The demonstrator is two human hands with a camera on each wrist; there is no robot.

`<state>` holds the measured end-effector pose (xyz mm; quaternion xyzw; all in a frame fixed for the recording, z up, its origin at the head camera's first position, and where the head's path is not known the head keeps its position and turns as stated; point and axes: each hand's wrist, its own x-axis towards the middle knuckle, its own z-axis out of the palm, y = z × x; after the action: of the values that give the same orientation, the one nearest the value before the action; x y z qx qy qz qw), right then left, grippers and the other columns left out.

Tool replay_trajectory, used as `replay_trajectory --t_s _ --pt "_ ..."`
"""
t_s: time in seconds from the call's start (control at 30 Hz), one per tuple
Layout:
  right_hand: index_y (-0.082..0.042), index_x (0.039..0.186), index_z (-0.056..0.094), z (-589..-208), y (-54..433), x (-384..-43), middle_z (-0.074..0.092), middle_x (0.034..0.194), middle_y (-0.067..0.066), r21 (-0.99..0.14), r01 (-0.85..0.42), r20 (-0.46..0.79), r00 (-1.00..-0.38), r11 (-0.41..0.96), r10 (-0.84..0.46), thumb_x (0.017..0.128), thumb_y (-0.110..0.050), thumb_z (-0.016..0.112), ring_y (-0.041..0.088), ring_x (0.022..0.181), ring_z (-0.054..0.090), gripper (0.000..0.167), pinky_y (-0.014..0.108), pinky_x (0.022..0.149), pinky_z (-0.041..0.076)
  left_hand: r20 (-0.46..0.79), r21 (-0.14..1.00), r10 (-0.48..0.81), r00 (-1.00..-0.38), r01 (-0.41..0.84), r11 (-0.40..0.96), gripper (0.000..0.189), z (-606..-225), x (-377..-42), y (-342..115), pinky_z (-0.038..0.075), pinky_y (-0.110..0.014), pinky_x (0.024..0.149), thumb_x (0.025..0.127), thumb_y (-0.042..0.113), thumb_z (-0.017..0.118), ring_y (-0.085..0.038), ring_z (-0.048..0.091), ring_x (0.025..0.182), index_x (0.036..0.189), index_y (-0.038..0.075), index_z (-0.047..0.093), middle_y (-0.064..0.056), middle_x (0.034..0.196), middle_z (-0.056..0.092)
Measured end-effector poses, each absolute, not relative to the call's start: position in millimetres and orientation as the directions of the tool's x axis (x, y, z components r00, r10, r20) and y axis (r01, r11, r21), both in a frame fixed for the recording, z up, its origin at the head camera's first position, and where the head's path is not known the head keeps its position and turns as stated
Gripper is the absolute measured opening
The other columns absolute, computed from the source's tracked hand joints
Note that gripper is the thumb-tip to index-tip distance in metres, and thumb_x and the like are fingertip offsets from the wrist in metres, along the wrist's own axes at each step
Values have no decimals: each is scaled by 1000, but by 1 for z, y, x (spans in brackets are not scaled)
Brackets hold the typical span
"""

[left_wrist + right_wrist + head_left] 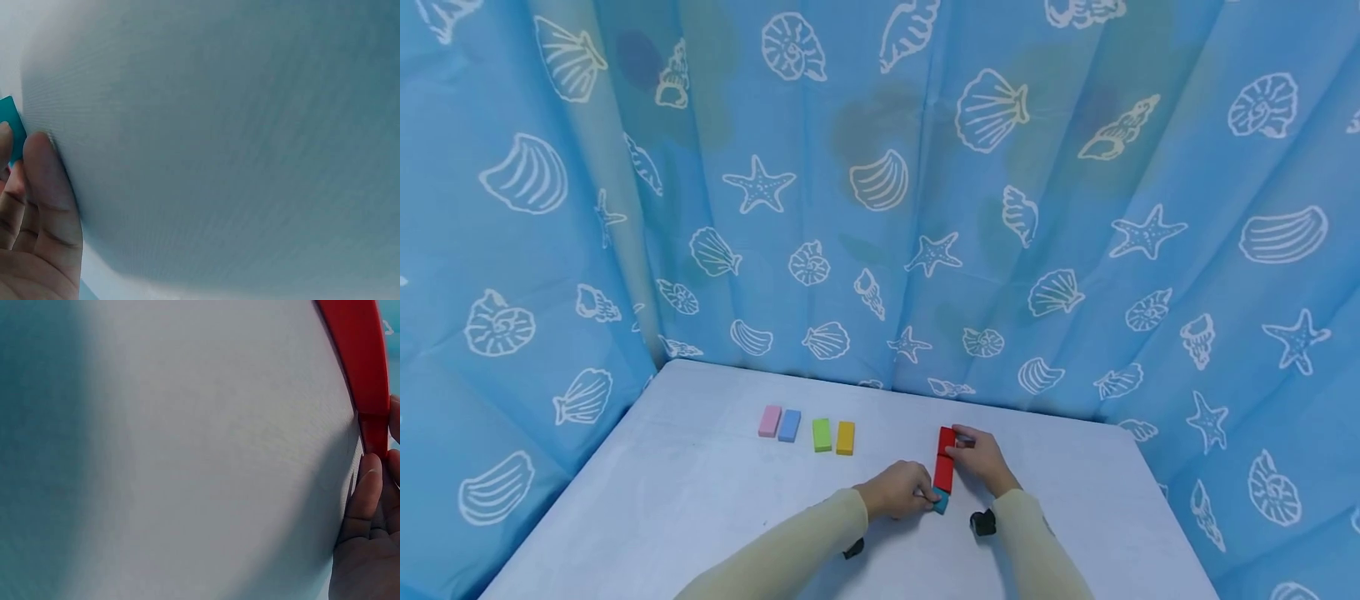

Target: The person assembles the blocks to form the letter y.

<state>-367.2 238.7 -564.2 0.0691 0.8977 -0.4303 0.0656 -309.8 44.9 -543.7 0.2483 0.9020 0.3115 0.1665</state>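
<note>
Tabletop (647,500): left hand (895,490) seemingly pinches teal block (942,504).

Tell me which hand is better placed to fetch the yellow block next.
Left hand, probably: it's nearer the yellow block, though it pinches the teal block; the right hand, farther off, holds a red block.

Right of the middle of the table (647,508), three blocks run in a line from near to far: the near block (940,502) with the left hand (897,490) to its left, the middle block (943,474), and the far block (947,439) with the right hand (983,460) to its right. Well to their left, toward the far edge, four blocks (822,435) lie side by side as two pairs. A curtain (820,292) hangs behind the table.
</note>
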Motion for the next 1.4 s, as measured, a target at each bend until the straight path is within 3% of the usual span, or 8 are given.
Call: replay_trajectory --t_s 0.4,1.4 --pt "-8 144 51 -567 238 -366 56 135 23 -767 159 -161 -985 622 54 88 -14 72 39 120 52 60 49 97 52 -144 632 562 -815 361 686 21 -545 -309 44 52 -19 80 87 16 77 -2 56 90 106 23 79 11 99 68" --pt "-10 144 50 -572 241 -364 51 142 22 -773 180 -174 -982 608 69 86 -15 74 42 126 50 63 54 102 48 -150 649 559 -816 345 678 19 -548 -307 46 52 -20 80 86 16 77 -1 56 87 104 20 80 11 96 68"
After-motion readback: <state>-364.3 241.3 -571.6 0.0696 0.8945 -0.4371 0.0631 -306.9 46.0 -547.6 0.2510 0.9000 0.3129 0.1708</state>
